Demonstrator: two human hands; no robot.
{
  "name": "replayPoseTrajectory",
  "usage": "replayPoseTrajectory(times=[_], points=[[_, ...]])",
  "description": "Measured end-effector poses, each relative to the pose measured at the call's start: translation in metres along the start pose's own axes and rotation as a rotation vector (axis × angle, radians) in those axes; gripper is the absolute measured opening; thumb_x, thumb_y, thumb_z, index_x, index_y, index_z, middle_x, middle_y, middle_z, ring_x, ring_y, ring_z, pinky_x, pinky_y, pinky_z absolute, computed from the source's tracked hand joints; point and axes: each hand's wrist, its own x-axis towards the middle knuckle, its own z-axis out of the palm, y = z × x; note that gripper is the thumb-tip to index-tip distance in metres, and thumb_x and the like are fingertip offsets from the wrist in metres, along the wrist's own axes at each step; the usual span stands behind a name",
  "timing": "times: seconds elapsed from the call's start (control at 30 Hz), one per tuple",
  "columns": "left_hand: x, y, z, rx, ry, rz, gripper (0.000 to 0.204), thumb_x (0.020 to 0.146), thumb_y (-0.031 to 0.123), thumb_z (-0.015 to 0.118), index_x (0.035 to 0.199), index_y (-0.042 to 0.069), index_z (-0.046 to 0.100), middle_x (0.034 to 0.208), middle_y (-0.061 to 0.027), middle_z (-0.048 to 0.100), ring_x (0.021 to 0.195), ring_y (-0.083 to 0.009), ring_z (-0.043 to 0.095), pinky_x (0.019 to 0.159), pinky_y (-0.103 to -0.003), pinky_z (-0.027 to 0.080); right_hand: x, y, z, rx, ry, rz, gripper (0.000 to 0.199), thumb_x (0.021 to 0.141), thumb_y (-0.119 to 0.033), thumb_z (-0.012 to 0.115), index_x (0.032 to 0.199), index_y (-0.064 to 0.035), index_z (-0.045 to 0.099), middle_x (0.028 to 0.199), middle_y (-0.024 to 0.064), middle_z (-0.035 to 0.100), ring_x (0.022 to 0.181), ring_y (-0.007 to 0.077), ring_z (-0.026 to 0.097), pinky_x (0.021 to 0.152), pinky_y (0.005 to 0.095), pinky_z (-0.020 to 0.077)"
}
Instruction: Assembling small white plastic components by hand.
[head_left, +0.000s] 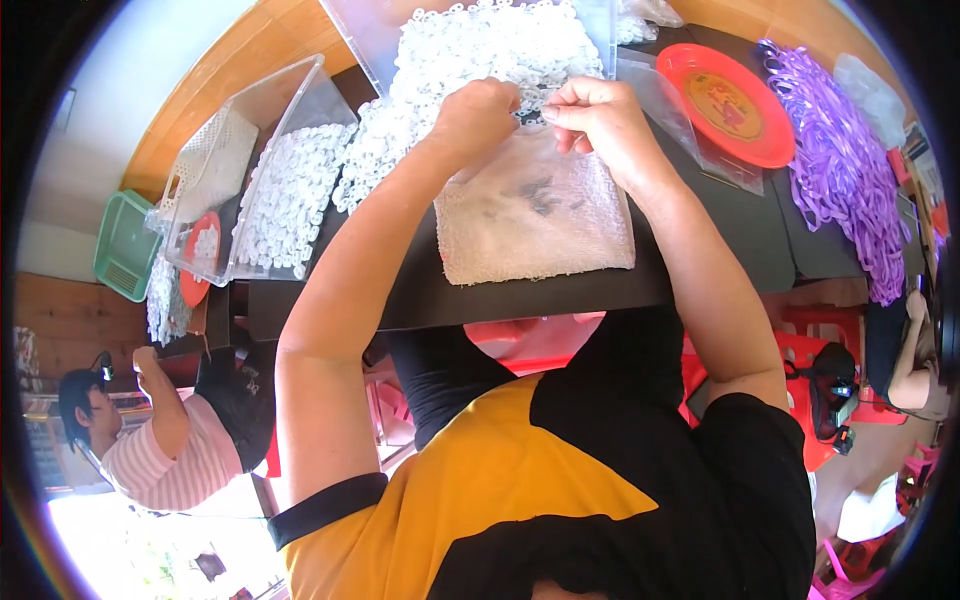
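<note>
We see a flat, roughly rectangular white mat (535,225) lying on the dark table (720,240), its near edge close to the table's front edge. The mat's surface is bumpy and translucent, with a few small dark pieces (540,195) resting near its centre. At the mat's far edge lies a large heap of small white rings (480,50), spreading away and to the left. Our left hand (475,120) and right hand (595,115) meet at this far edge, fingers pinched closed on ring material there.

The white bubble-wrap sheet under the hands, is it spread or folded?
Spread: the white bubble-wrap sheet lies flat on the black table, small dark pieces on it.
</note>
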Motion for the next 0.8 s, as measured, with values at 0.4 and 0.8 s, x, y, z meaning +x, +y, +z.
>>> replayPoseTrajectory(times=[0.4, 0.8], points=[[0.006, 0.009, 0.011, 0.145, 0.006, -0.068, 0.017, 0.082, 0.015, 0.054, 0.086, 0.003, 0.065, 0.091, -0.0189, 0.067, 0.087, -0.0373, 0.064, 0.078, -0.045, 0.05, 0.001, 0.007, 0.002, -0.055, -0.026, 0.046, 0.008, 0.085, -0.011, 0.065, 0.082, -0.0044, 0.065, 0.063, 0.0, 0.06, 0.054, 0.009, 0.056, 0.05, 0.0215, 0.0375], [-0.025, 0.023, -0.003, -0.717, 0.307, -0.267, 0.015, 0.076, 0.009, 0.072, 0.086, -0.001, 0.066, 0.073, -0.0068, 0.065, 0.064, -0.0139, 0.059, 0.057, -0.029, 0.048, 0.004, 0.01, 0.002, 0.035, 0.027, 0.001, 0.009, 0.086, -0.013, 0.063, 0.086, -0.005, 0.066, 0.068, 0.0007, 0.062, 0.057, 0.0089, 0.059, 0.05, 0.0198, 0.0392]])
